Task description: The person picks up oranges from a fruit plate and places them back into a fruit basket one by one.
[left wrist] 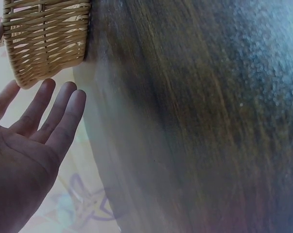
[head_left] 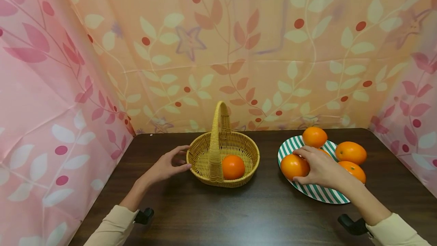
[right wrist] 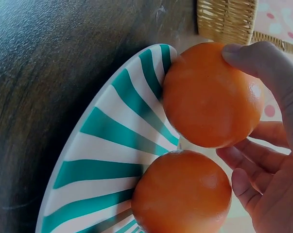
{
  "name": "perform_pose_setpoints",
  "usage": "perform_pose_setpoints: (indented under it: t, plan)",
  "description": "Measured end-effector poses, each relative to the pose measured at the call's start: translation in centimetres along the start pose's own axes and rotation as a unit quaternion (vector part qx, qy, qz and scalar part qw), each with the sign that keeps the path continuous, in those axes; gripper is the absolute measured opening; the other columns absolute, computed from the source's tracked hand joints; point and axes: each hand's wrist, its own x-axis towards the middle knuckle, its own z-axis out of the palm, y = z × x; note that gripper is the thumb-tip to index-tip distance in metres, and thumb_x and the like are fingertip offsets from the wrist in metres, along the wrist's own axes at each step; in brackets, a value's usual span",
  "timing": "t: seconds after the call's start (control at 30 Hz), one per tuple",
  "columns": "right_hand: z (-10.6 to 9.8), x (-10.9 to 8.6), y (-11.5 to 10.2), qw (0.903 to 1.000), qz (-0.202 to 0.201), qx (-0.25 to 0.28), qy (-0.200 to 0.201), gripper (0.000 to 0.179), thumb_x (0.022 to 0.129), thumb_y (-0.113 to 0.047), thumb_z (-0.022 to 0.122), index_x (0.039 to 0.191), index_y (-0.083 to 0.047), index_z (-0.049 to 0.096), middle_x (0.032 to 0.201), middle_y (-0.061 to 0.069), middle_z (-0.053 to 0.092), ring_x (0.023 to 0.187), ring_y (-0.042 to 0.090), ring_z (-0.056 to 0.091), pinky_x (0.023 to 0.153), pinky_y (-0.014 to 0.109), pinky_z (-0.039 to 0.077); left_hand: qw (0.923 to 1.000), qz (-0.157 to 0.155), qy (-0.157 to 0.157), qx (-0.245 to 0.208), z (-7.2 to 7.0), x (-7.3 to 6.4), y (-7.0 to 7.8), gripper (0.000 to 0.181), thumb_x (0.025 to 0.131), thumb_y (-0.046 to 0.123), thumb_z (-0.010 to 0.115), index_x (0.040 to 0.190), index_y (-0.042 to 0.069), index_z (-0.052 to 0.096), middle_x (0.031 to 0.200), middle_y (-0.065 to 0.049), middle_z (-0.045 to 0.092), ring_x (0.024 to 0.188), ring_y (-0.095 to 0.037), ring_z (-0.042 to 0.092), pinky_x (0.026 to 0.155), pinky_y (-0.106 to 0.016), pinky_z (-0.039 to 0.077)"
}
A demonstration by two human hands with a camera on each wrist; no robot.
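A yellow wicker basket (head_left: 200,174) with a tall arched handle stands on the table, and one orange (head_left: 233,167) lies in it, right of the handle. At the basket's left rim is my left hand (head_left: 166,165), its thumb and fingers spread and relaxed around the edge. The left wrist view shows the woven wall (left wrist: 49,43) close by those fingers. My right hand (head_left: 322,169) grips an orange (head_left: 294,167) at the left side of a green-and-white striped plate (head_left: 312,192). Close up, the thumb presses the held orange (right wrist: 212,94) from one side, fingers on the other.
Several other oranges are on the plate, among them one at the back (head_left: 315,136) and one at the right (head_left: 351,153); another is mostly hidden behind my right hand. The dark wooden table (head_left: 239,215) meets patterned curtains (head_left: 273,86) at its back and sides.
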Motion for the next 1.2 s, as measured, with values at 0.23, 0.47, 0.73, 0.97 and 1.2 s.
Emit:
perform_pose_setpoints:
  t: [0.23, 0.47, 0.73, 0.97, 1.2]
  plan:
    - [0.0, 0.1, 0.2, 0.9998, -0.001, 0.019, 0.003, 0.072, 0.065, -0.034, 0.095, 0.12, 0.002, 0.065, 0.113, 0.015, 0.063, 0.091, 0.029, 0.062, 0.077, 0.05, 0.056, 1.0, -0.004, 0.001, -0.003, 0.0, 0.0, -0.1, 0.069, 0.095, 0.024, 0.076, 0.152, 0.006, 0.042, 0.137, -0.026, 0.054, 0.114, -0.042, 0.062, 0.082, -0.04, 0.058]
    - [-0.4, 0.2, 0.3, 0.9993, 0.012, 0.035, 0.004, 0.071, 0.067, -0.03, 0.095, 0.121, 0.003, 0.064, 0.114, 0.017, 0.062, 0.093, 0.03, 0.06, 0.078, 0.05, 0.056, 1.0, 0.002, 0.002, -0.006, 0.0, -0.2, 0.1, 0.067, 0.095, 0.02, 0.075, 0.151, 0.004, 0.043, 0.136, -0.027, 0.054, 0.113, -0.043, 0.062, 0.082, -0.039, 0.058]
    - [-0.9, 0.5, 0.5, 0.9986, 0.015, 0.049, 0.015, 0.072, 0.069, -0.034, 0.095, 0.123, 0.001, 0.064, 0.11, 0.012, 0.065, 0.092, 0.028, 0.061, 0.078, 0.049, 0.055, 0.9999, 0.002, 0.003, -0.011, 0.1, -0.3, 0.3, 0.067, 0.095, 0.018, 0.076, 0.151, 0.003, 0.042, 0.137, -0.027, 0.053, 0.111, -0.043, 0.064, 0.079, -0.039, 0.059]
    - [-1.8, 1.1, 0.7, 0.995, -0.005, 0.09, 0.044, 0.072, 0.072, -0.035, 0.094, 0.126, 0.001, 0.063, 0.108, 0.007, 0.065, 0.089, 0.022, 0.061, 0.072, 0.044, 0.056, 0.9999, 0.007, 0.005, -0.01, 0.1, -0.1, 0.2, 0.066, 0.095, 0.018, 0.075, 0.151, 0.004, 0.043, 0.138, -0.027, 0.052, 0.112, -0.044, 0.063, 0.08, -0.037, 0.059]
    - [-1.7, 2.2, 0.4, 0.9916, 0.003, 0.116, 0.056, 0.069, 0.074, -0.036, 0.093, 0.128, -0.005, 0.063, 0.106, 0.004, 0.063, 0.071, 0.014, 0.057, 0.061, 0.031, 0.051, 0.9999, 0.011, 0.006, -0.007, 0.0, 0.1, 0.1, 0.067, 0.095, 0.02, 0.076, 0.151, 0.004, 0.043, 0.141, -0.024, 0.051, 0.113, -0.042, 0.063, 0.081, -0.038, 0.059]
